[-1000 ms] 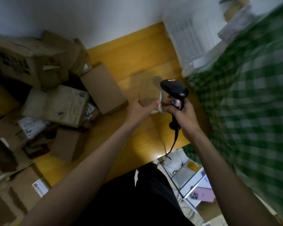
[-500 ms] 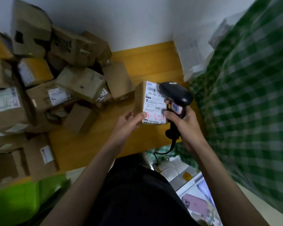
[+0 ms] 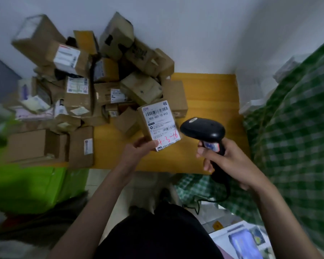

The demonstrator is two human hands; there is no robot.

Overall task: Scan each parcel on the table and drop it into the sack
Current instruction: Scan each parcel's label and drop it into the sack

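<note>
Left hand (image 3: 138,150): fingers clamped on labelled parcel (image 3: 158,126), above tabletop (image 3: 209,90).
Right hand (image 3: 226,161): fingers wrapped round scanner (image 3: 204,132), beside parcel.

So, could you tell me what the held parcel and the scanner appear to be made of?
The parcel looks like brown cardboard, matte, with a white paper label bearing barcodes. The scanner looks like black moulded plastic, smooth with a slight sheen on its rounded head.

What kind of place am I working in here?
Probably a small parcel sorting or pickup point: a heap of labelled cardboard parcels on a yellow table, a barcode scanner in the right hand, and a checked sack alongside.
</note>
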